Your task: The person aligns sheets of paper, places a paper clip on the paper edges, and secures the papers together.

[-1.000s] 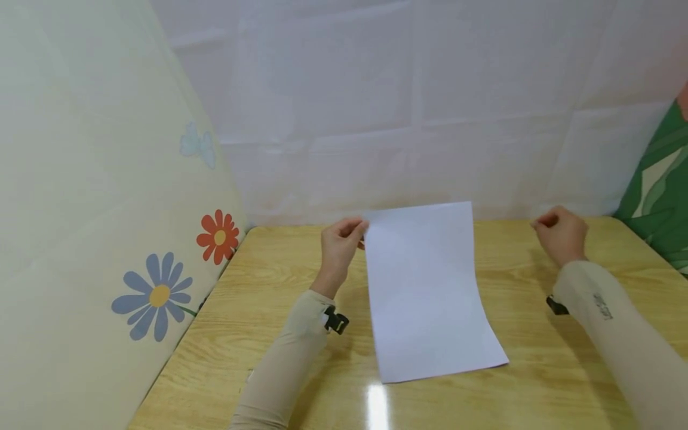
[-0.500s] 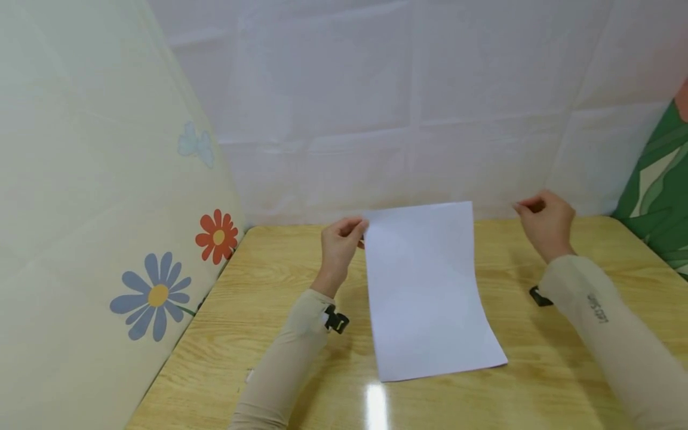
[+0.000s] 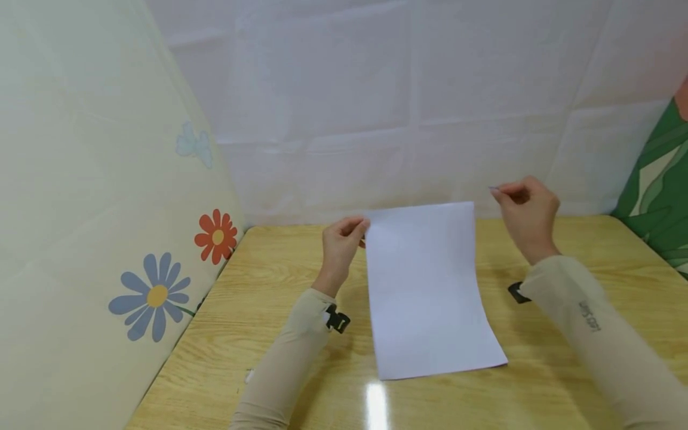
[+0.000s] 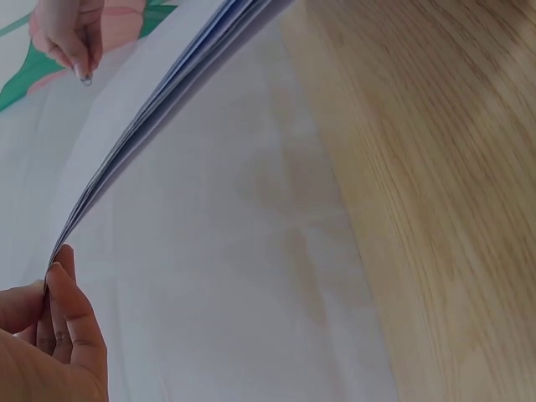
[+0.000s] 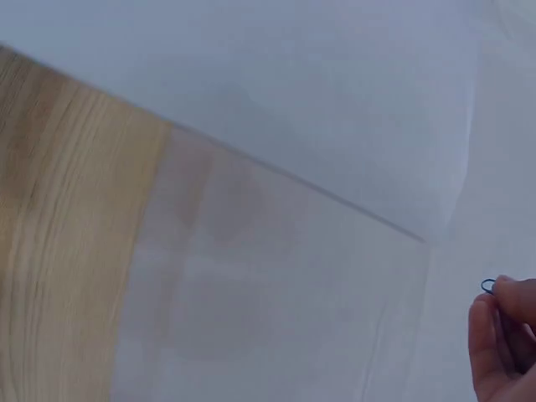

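Fingers (image 4: 77, 308) of the left hand (image 3: 338, 249) pinch a stack of white rectangular paper sheets (image 3: 427, 292) extending to that hand's right; beyond it, apart, the right hand (image 3: 531, 214) pinches a small blue wire-like loop (image 5: 483, 286).

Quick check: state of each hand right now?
Left hand: closed, pinching the paper stack near its corner.
Right hand: closed, pinching a small loop, likely a paper clip.
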Available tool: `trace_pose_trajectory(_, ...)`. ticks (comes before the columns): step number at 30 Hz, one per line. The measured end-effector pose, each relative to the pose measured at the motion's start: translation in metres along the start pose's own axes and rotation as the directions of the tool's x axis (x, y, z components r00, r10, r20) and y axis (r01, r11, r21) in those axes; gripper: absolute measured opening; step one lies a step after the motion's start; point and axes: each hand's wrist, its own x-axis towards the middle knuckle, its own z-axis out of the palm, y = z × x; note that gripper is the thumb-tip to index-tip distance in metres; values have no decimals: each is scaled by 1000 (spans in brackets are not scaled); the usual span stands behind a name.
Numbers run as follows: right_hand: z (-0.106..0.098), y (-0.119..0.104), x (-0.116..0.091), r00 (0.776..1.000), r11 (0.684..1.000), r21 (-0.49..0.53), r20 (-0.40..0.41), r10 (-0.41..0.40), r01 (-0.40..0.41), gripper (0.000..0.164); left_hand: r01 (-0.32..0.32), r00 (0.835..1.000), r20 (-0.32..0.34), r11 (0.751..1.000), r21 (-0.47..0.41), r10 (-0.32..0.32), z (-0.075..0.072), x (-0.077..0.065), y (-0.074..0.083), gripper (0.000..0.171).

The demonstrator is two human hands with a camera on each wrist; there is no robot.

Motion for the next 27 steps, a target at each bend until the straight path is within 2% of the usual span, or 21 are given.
trace_pose_trajectory(4, 7, -16, -5, 999, 998, 63, 31, -21, 19, 15, -5, 1000, 7, 1000, 2, 5, 0, -1, 0, 16)
trace_pose_trajectory(7, 12, -24, -9, 998, 993, 119, 55, -31, 24, 12, -4, 1000, 7, 1000, -7, 4, 0, -2, 1, 17)
trace_pose_trajectory(20, 35, -42, -26, 989, 946, 321, 118, -94, 52, 10, -11, 1000, 9, 1000, -9, 11, 2, -2, 0, 16)
trace_pose_trajectory(27, 46, -50, -34, 977, 949, 302, 161, -139, 85, 11, -26, 1000, 11, 999, -24, 26, 2, -2, 2, 17)
